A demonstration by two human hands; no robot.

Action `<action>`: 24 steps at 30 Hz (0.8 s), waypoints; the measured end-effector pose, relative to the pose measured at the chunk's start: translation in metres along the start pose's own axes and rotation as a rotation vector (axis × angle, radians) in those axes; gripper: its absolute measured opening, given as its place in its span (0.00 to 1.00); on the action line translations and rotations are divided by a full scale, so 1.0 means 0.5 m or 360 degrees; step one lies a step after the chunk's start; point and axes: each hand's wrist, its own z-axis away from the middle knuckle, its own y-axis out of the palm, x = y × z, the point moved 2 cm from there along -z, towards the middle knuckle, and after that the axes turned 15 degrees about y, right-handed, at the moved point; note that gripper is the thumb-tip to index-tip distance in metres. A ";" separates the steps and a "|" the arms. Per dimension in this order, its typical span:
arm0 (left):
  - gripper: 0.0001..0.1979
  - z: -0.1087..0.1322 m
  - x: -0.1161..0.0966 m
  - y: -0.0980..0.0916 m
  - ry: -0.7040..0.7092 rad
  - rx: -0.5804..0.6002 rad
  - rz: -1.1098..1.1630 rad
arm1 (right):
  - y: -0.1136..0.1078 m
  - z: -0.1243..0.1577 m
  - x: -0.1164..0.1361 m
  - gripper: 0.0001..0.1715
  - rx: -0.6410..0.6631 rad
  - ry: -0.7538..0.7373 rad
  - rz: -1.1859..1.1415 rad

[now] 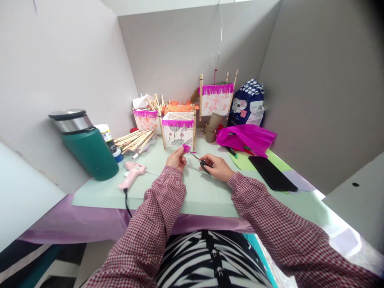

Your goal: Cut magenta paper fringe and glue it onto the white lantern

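Observation:
Between finger and thumb, my left hand [177,159] pinches a small piece of fringed magenta paper [186,148]. My right hand [218,168] grips a pair of scissors [205,165] by the black handles, their blades pointing left at the paper. Whether the blades touch the paper I cannot tell. Just behind my hands stands a lantern-like box [179,134] of sticks and white drawn-on panels, with magenta fringe along its top. A similar fringed box [216,102] hangs or stands higher at the back right.
On the left are a green bottle [90,154], a white jar [105,134], a bundle of wooden sticks [138,140] and a pink glue gun [133,175] with a cord. To the right lie magenta paper [247,136], a black phone [271,173] and stacked brown cups [211,132]. Grey panels enclose the table.

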 end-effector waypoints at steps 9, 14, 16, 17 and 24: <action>0.03 0.002 -0.005 0.006 -0.0054 -0.0020 -0.0013 | 0.001 -0.001 -0.002 0.13 -0.0016 0.0009 -0.0007; 0.02 0.002 -0.005 0.004 -0.0039 -0.0002 -0.0026 | 0.001 -0.001 -0.001 0.13 -0.0005 0.0010 -0.0016; 0.03 0.002 -0.004 0.004 -0.0033 0.0005 -0.0026 | 0.002 -0.002 -0.001 0.13 -0.0001 0.0018 -0.0026; 0.03 0.002 -0.004 0.004 -0.0033 0.0007 -0.0026 | 0.002 -0.002 -0.001 0.14 0.0000 0.0021 -0.0032; 0.02 0.003 -0.004 0.005 -0.0028 0.0030 -0.0023 | 0.001 -0.001 0.002 0.13 0.0010 0.0028 -0.0050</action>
